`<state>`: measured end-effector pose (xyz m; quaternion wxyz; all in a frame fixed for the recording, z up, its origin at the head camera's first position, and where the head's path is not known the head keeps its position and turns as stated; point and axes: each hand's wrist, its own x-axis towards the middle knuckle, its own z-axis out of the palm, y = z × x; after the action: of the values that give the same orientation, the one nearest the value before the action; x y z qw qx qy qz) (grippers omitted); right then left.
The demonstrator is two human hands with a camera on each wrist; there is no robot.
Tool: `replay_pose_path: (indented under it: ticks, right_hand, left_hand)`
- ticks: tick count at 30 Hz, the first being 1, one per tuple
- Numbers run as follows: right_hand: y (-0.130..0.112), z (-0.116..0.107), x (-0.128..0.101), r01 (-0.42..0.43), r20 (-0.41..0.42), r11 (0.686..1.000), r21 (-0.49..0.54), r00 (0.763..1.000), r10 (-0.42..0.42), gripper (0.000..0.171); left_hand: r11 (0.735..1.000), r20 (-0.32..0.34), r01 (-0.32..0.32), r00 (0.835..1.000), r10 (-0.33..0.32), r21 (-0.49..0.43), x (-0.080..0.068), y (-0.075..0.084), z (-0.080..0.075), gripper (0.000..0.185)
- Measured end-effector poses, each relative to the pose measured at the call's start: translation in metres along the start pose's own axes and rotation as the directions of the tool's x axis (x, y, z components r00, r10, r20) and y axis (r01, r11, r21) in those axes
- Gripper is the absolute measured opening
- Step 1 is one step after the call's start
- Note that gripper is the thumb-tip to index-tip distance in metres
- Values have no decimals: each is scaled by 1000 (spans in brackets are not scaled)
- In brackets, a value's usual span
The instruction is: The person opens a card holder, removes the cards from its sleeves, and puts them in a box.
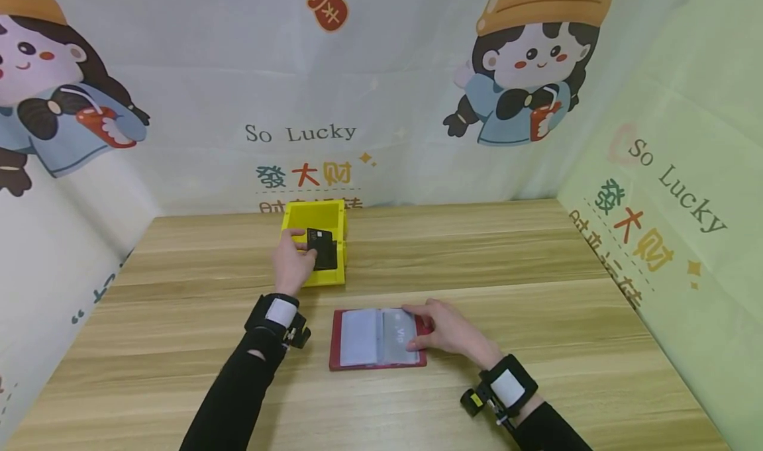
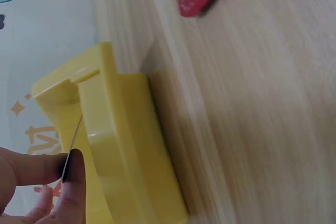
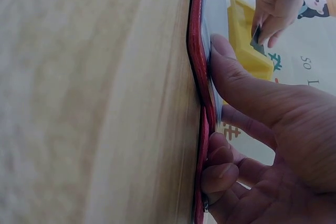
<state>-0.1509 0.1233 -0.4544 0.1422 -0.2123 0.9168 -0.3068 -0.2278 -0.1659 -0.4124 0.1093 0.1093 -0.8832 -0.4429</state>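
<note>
While pinching a black card [image 1: 322, 248] over the yellow box [image 1: 316, 277], left hand [image 1: 291, 260] clamped on it at the far middle of the counter [image 1: 536, 272].
Nearer, well apart from the box, right hand [image 1: 448, 327] resting with straight, relaxed fingers on the open red card holder [image 1: 377, 337], pressing its clear right-hand sleeve flat; holder lying open on the counter, spine toward the box.

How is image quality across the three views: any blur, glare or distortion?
Head view: even light, sharp, slight wide-angle bending at the edges. Left wrist view: the yellow box is soft and the table streaked with blur. Right wrist view: the right hand is close and sharp; the table is blurred.
</note>
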Motion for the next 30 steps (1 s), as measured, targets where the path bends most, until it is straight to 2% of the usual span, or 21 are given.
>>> replay_pose_path:
  ticks: [5,11,16,20,25,30]
  right_hand:
    - [-1,0,-1,-3,-3,1000,4,1000,3,71]
    - [0,0,0,-2,-8,1000,-2,1000,2,71]
    - [1,1,0,-5,-7,1000,3,1000,5,71]
    - [1,1,0,-4,-7,1000,1,1000,4,71]
    - [1,1,0,4,-5,1000,4,1000,-4,70]
    - [0,0,-1,11,-7,1000,9,1000,-11,70]
  left_hand:
    - [993,-24,-64,998,66,99,2,-1,12,22]
    - [970,18,-110,994,108,217,1,-3,20,21]
    - [951,78,-73,996,51,302,-1,-5,23,26]
    - [918,123,-57,992,9,392,-3,-5,24,26]
    - [871,155,-98,988,25,481,-4,-5,23,25]
    - [857,150,-134,986,67,497,-6,-7,25,31]
